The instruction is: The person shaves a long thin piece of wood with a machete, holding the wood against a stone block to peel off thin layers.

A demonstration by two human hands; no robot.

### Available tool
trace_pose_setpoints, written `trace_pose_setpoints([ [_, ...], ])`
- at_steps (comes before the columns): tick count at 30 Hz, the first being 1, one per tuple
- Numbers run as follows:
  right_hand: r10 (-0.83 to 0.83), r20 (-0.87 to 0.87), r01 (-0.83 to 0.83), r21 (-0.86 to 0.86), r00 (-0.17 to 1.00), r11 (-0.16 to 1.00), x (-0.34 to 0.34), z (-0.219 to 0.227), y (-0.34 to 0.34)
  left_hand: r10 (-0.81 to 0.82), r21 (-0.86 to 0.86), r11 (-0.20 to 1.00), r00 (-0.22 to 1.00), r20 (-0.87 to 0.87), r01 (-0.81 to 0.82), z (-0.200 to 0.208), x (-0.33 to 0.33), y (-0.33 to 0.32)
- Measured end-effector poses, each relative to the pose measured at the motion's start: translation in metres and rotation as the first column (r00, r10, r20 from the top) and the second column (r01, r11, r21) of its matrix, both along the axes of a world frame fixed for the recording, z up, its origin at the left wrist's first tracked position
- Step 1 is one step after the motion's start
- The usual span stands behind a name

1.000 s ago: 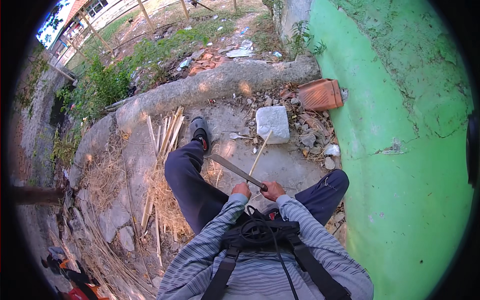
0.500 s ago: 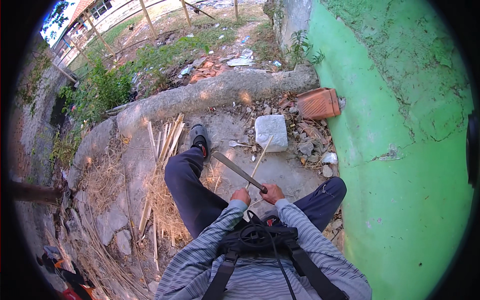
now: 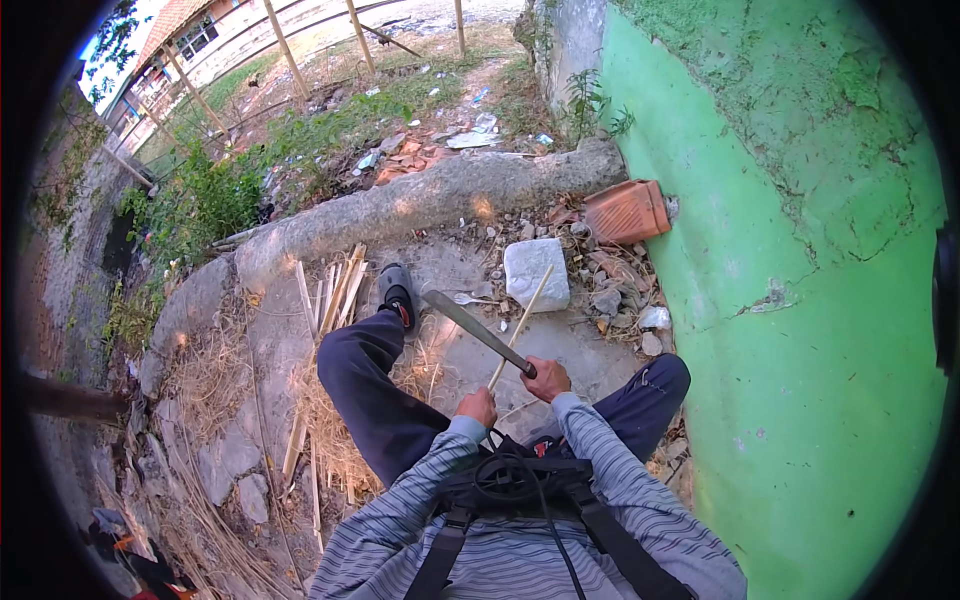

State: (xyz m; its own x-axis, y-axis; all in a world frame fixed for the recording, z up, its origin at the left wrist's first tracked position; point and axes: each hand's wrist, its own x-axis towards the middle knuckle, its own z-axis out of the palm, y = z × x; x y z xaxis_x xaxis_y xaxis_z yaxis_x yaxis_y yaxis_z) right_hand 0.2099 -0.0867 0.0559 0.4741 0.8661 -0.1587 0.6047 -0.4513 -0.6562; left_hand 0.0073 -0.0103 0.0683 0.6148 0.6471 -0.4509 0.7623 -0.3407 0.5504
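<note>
Your left hand (image 3: 477,407) is closed around the near end of a thin pale stick (image 3: 531,308). Your right hand (image 3: 547,380), just beside it, is clenched on the handle of a long knife (image 3: 478,333).

The stick slants up and away from you, leaning a little right, its far end in view against the white block (image 3: 528,270); cannot tell whether it touches. The knife blade points up and left, crossing the stick close to your hands; contact between blade and stick is too fine to tell. Both are held between your spread knees, above bare grey ground (image 3: 450,265).

To your left, a tangle of straw-coloured shavings (image 3: 335,420) lies beside your leg, with split pale strips (image 3: 345,290) among and above it, near your dark shoe (image 3: 397,292). A white plastic fork (image 3: 468,298) lies between that shoe and the block.

Right of the block: broken rubble (image 3: 608,298), then an orange clay tile (image 3: 627,212) near the foot of the green wall (image 3: 820,400). A low rough kerb (image 3: 400,208) curves across beyond. Black straps (image 3: 440,550) run over your striped shirt (image 3: 530,565).
</note>
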Motion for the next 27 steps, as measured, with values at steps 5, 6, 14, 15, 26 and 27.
trace_pose_setpoints([
  [5,-0.058,0.066,0.057,0.017,0.996,0.998,0.025,0.011,0.014,-0.009,0.042,0.999,0.999,0.036,0.007,0.019,-0.027,-0.008],
  [6,-0.052,0.082,0.050,0.018,0.995,0.999,0.023,0.013,0.017,-0.014,0.054,0.998,1.000,0.015,0.013,0.017,-0.030,-0.006],
  [14,-0.065,0.066,0.059,0.093,0.996,0.994,0.014,0.030,0.027,0.022,0.101,0.994,0.992,0.128,-0.035,0.036,-0.027,-0.002],
  [15,-0.107,0.057,0.103,0.059,0.993,0.993,0.027,0.032,0.030,0.022,0.080,0.996,0.991,0.135,-0.033,0.045,-0.029,-0.005],
  [26,0.013,0.081,-0.025,0.150,0.997,0.988,0.003,0.045,0.031,0.060,0.101,0.992,0.979,0.194,-0.081,0.079,-0.053,-0.005],
  [27,-0.062,0.129,0.039,0.172,0.990,0.984,0.015,0.043,0.035,0.068,0.085,0.993,0.980,0.186,-0.085,0.088,-0.058,-0.007],
])
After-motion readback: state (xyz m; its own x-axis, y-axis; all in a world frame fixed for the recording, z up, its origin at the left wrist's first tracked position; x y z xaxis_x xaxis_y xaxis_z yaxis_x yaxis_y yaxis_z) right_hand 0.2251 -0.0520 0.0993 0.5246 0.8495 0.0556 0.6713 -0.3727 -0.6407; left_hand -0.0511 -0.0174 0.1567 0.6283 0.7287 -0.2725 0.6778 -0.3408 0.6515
